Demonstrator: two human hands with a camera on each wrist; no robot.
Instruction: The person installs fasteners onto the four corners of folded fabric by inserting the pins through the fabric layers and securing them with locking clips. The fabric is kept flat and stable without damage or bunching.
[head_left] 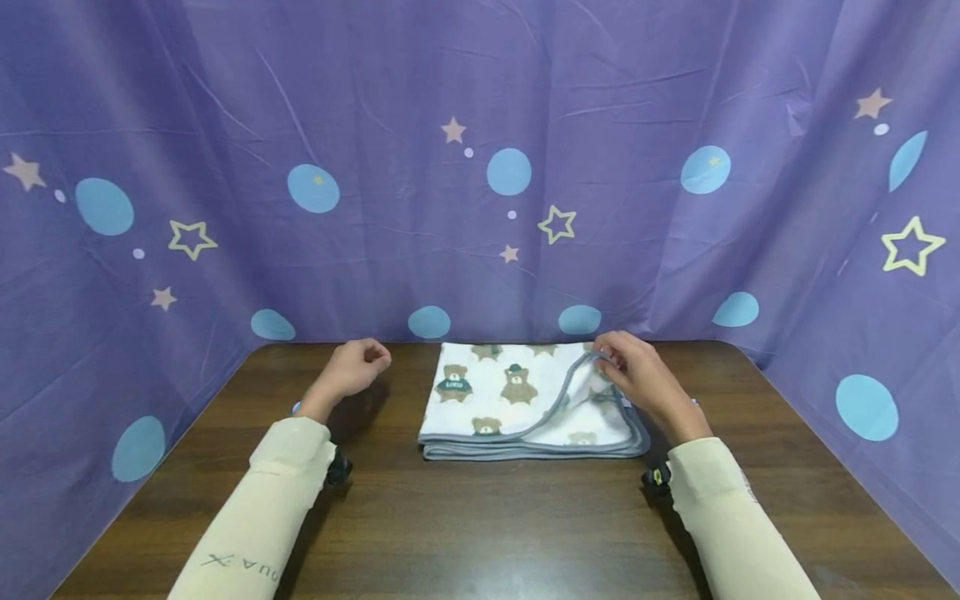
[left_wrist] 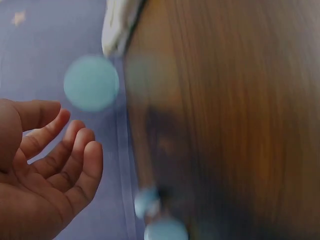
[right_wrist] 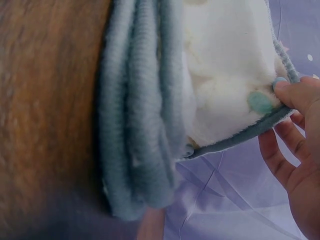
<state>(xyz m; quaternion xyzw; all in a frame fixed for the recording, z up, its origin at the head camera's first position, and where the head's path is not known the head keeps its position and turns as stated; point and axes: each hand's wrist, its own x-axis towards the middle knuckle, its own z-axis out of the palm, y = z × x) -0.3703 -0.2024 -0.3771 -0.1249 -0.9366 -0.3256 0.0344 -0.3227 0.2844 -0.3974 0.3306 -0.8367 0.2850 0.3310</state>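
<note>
A white blanket (head_left: 480, 400) printed with brown bears and edged in grey-blue lies folded in layers at the back middle of the table. My right hand (head_left: 637, 367) pinches the corner of its top layer, which is lifted and curled back at the right. In the right wrist view, the thumb of that right hand (right_wrist: 300, 145) presses on the bound edge, fingers beneath, beside the stacked folds. To the left of the blanket, apart from it, my left hand (head_left: 354, 368) hovers over the table with loosely curled fingers. The left wrist view shows nothing in that left hand (left_wrist: 55, 165).
The brown wooden table (head_left: 480, 533) reaches toward me and to both sides of the blanket. Right behind its far edge hangs a purple curtain (head_left: 375, 208) with stars and blue dots, which also runs along the left and right sides.
</note>
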